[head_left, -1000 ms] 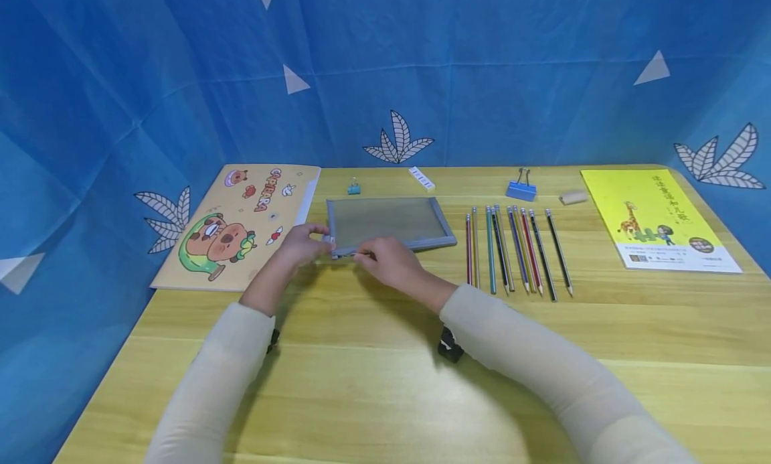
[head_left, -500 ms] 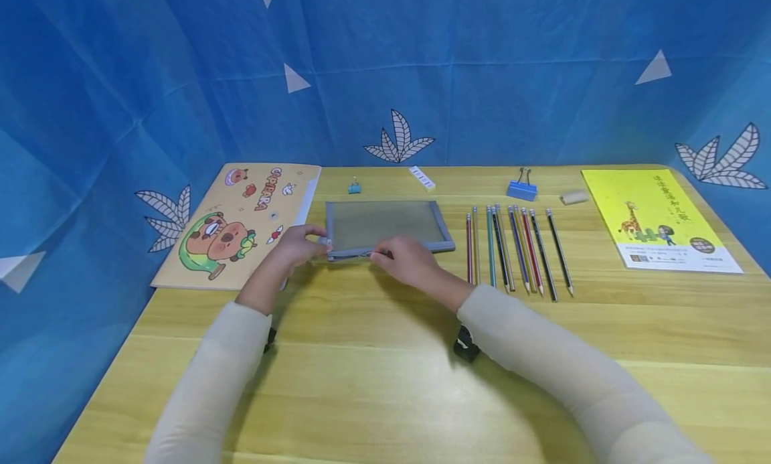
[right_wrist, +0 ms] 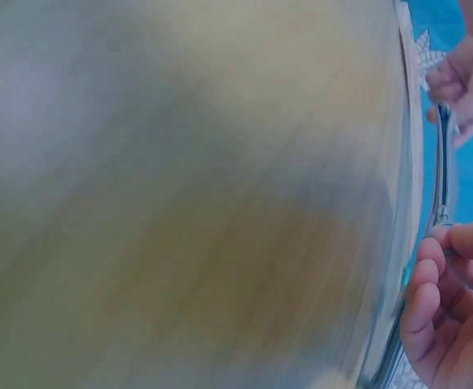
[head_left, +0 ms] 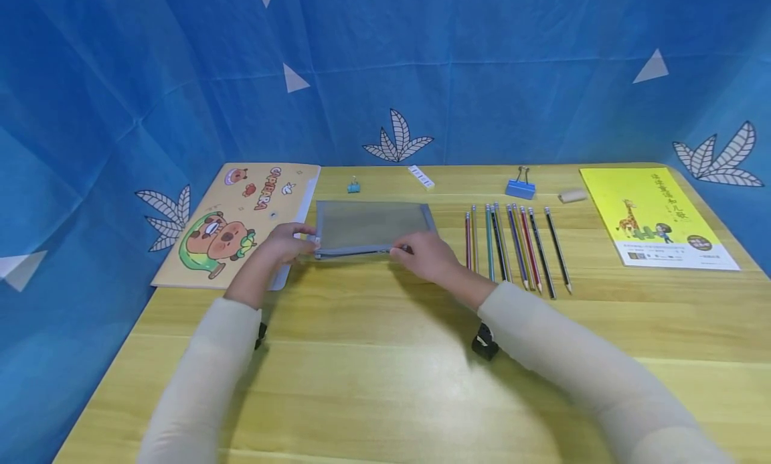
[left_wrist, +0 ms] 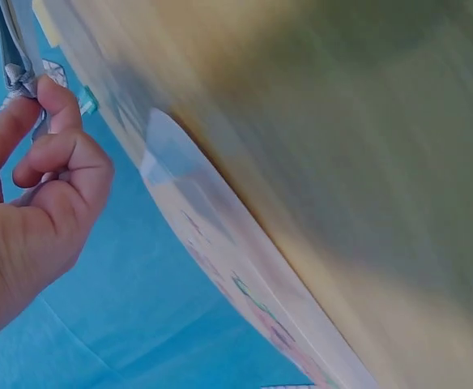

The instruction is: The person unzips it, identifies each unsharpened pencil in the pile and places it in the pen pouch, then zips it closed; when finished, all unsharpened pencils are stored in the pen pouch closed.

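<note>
A grey, see-through zipper pouch lies at the middle of the table, its zipper along the near edge. My left hand pinches the pouch's near left corner between thumb and finger; the left wrist view shows this pouch corner closely. At the zipper's right part, my right hand pinches the zipper pull, mostly hidden by the fingers. In the right wrist view, the zipper is parted between the left hand and the slider, just beyond the right hand's fingertips.
Several pencils lie right of the pouch. Behind are a small teal binder clip, a white block, a blue binder clip and a beige roll. A capybara notebook lies left, a yellow book right.
My right hand has slid rightward along the pouch's near edge with the zipper pull, and the zipper has parted behind it. The left hand and pouch have shifted slightly left.
</note>
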{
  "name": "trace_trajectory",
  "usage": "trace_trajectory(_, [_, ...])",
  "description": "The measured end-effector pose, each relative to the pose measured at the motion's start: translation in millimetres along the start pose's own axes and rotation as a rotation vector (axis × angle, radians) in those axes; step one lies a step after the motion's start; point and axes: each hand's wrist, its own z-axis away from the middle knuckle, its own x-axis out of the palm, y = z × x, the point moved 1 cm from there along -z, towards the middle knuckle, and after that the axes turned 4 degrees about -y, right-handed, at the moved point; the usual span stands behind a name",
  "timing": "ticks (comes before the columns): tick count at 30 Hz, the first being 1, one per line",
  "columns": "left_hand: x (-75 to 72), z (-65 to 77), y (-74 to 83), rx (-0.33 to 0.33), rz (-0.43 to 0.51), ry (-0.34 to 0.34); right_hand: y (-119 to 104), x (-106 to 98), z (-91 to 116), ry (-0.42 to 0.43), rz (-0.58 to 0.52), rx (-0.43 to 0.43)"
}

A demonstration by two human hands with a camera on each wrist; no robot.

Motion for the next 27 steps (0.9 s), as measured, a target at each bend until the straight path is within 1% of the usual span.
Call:
trace_trajectory(4, [-5.1,-0.5,-5.1,-0.023,0.023,-0.008,10.6,-7.5,6.0,0.004,-0.01,0.032])
trace_trajectory(8, [-9.3,-0.5,-9.8,-0.015,-0.02,-0.014,20.3,-12.4,11.9,0.002,-0.021,0.056])
trace_trajectory(11, [-11.7,0.8,-12.3,-0.011,-0.03,-0.018,25.8,-15.7,15.6,0.005,-0.02,0.058])
trace_trajectory(17, [-12.4,2.8,-12.7,-0.019,-0.008,-0.02,30.9,-20.8,20.0,-0.007,-0.016,0.077])
trace_trajectory(20, [-12.6,2.2,-12.6,-0.029,-0.008,-0.024,32.8,-21.9,21.0,-0.017,-0.006,0.092])
trace_trajectory(27, [-13.3,0.6,-12.9,-0.054,-0.016,-0.035,37.9,-24.9,24.0,-0.008,-0.017,0.106])
